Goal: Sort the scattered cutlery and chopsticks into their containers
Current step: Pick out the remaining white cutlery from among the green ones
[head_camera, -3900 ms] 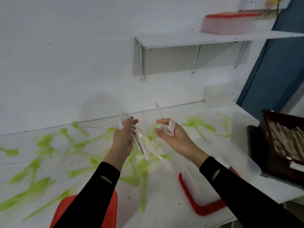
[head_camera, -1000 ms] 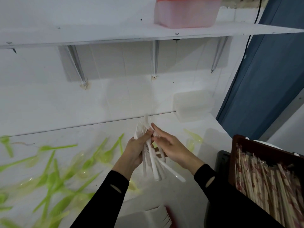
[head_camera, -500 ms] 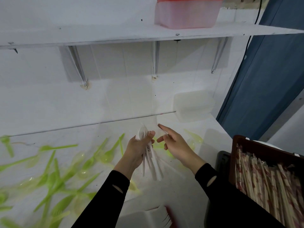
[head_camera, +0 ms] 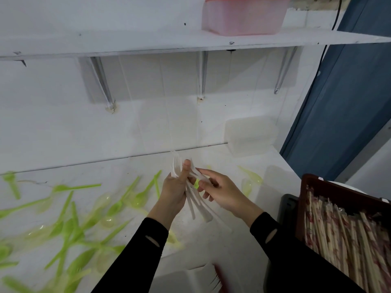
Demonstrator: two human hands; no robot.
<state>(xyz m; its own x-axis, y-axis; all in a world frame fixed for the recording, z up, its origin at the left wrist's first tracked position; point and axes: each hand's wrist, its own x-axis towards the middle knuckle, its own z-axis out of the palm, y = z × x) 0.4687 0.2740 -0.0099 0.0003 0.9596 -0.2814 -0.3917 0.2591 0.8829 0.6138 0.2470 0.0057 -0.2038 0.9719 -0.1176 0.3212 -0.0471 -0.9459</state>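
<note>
My left hand (head_camera: pixel 175 193) is wrapped round a bunch of white plastic forks (head_camera: pixel 195 205) — thumb pressed across their necks, tines standing above the fist, handles fanning out below it toward me. My right hand (head_camera: pixel 224 194) is just right of that grip, with forefinger and thumb reaching either side of one fork at the bunch's edge. I cannot tell whether they have closed on it, because the white blurs together.

As I judge it, the step is squaring the bunch before it goes into its box. The handles splay, so I'd ease the left thumb only a little, tuck the stray fork in line with the right fingers, then tighten. If I loosen too far, the slick plastic may slide out downward. The fork container (head_camera: pixel 182 278) sits below my wrists, nearest me, with tines showing in it. I'd bring the bunch down there with all the tines facing one way. Green plastic spoons (head_camera: pixel 69 218) lie scattered left of the grip, and the crate of wrapped chopsticks (head_camera: pixel 342 235) stands to its right — neither is for this handful.
</note>
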